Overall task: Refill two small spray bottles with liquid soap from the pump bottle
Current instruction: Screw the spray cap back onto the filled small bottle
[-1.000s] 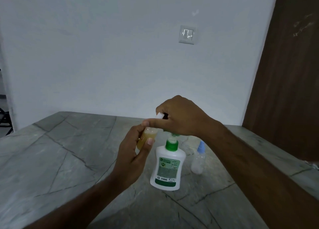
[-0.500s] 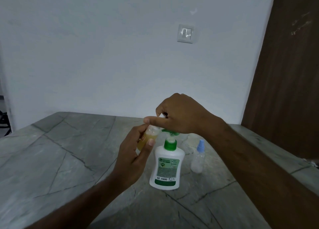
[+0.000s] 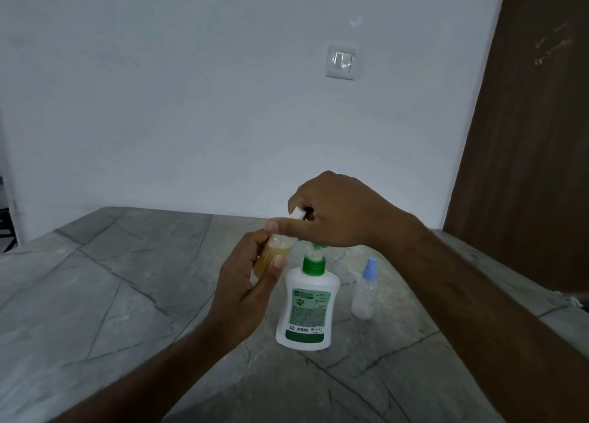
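At the middle of the counter, the left hand (image 3: 245,282) is gripping a small uncapped spray bottle (image 3: 271,256), thumb and fingers curled round its body, and holding it raised off the surface with its open neck right beside the pump's spout. Amber liquid soap is filling much of this bottle. Beside it, the right hand (image 3: 334,212) is resting on the green pump head (image 3: 310,247) of the white pump bottle (image 3: 307,304), its outstretched forefinger lying across above the small bottle's mouth, while its curled fingers are pinching a small white cap (image 3: 298,213). That pump bottle is standing upright on the grey stone countertop (image 3: 111,295), its green-and-white label facing the camera. Just to its right, apart from both hands, a second small spray bottle (image 3: 366,292) with a blue spray top is standing upright. Behind the counter, a white wall (image 3: 191,103) is carrying a light switch (image 3: 341,62), and a brown wooden door (image 3: 535,135) is filling the right edge.
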